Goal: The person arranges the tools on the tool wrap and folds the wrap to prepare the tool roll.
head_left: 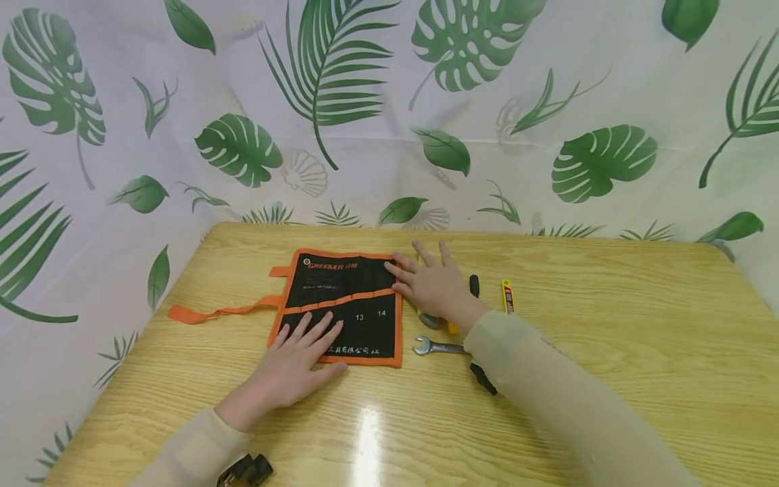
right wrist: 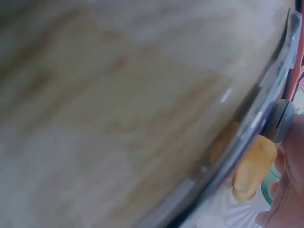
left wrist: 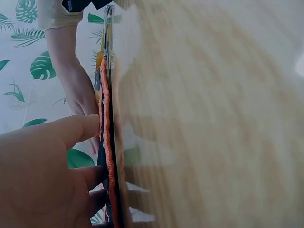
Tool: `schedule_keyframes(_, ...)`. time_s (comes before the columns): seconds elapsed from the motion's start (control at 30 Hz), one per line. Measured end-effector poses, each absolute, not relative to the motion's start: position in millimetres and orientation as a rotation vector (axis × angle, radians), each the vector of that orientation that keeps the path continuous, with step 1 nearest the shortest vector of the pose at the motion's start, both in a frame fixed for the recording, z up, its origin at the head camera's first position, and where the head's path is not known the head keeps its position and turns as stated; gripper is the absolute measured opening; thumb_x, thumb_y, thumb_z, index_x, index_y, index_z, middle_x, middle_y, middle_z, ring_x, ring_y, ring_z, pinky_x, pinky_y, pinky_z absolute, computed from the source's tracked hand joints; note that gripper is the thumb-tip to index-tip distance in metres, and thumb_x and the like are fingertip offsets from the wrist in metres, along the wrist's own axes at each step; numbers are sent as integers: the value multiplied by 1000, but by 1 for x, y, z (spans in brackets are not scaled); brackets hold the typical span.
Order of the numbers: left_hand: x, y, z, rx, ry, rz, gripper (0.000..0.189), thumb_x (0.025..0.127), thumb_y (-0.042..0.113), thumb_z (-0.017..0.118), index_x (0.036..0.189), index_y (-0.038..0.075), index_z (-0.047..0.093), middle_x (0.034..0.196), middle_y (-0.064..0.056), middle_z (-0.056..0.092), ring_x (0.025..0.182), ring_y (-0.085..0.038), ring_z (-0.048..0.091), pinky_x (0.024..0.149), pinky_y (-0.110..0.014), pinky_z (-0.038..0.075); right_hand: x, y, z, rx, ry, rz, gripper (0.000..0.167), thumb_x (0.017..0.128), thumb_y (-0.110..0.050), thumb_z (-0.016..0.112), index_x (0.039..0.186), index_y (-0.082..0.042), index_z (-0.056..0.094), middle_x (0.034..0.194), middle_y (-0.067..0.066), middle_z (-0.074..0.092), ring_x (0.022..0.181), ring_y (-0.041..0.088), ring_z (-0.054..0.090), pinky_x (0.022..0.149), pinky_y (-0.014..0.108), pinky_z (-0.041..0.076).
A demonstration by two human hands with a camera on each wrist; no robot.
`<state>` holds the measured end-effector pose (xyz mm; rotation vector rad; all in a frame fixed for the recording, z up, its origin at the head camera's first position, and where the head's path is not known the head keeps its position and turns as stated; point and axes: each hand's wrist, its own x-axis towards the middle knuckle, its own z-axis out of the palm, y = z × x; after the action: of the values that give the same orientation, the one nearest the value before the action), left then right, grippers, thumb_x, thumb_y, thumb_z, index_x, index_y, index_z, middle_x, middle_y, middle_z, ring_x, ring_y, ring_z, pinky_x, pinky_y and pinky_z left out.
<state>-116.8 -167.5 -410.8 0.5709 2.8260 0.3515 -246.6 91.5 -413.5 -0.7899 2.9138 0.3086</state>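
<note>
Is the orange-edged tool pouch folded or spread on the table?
Spread: the pouch lies flat, its upper panel and numbered pockets showing, its orange strap loose.

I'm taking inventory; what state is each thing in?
Tool pouch: unfolded, flat.
Orange strap: unfastened, trailing leftward.
Wrench: flat, partly covered.
Yellow tool: on table.
Black handle: partly hidden.
Yellow handle: partly hidden.
Left hand: fingers spread, on pouch.
Right hand: fingers spread over pouch edge.

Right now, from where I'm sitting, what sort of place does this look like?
Probably an indoor tabletop workspace: a wood-grain table, an orange-edged tool pouch lying on it, and a leaf-print backdrop behind.
</note>
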Motion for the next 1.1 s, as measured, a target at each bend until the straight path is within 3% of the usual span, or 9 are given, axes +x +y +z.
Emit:
schedule_keyframes(0.43,-126,-173,-413,463,2838,340,74,94,65,36,154,23,22,159,-2,10,144,-34,0,111,-61,2,-234,88,-408,-773,2885,340,59,97,-62,23,151,-38,23,157,-10,15,145,26,3,110,61,-6)
schedule_keyframes(1.1,-138,-187,-411,402,2870,323,76,95,62,38,154,19,19,159,-7,9,143,-40,2,109,-64,2,-200,91,-404,-890,2832,228,63,98,-61,26,153,-28,25,157,-6,18,145,23,9,111,59,-3)
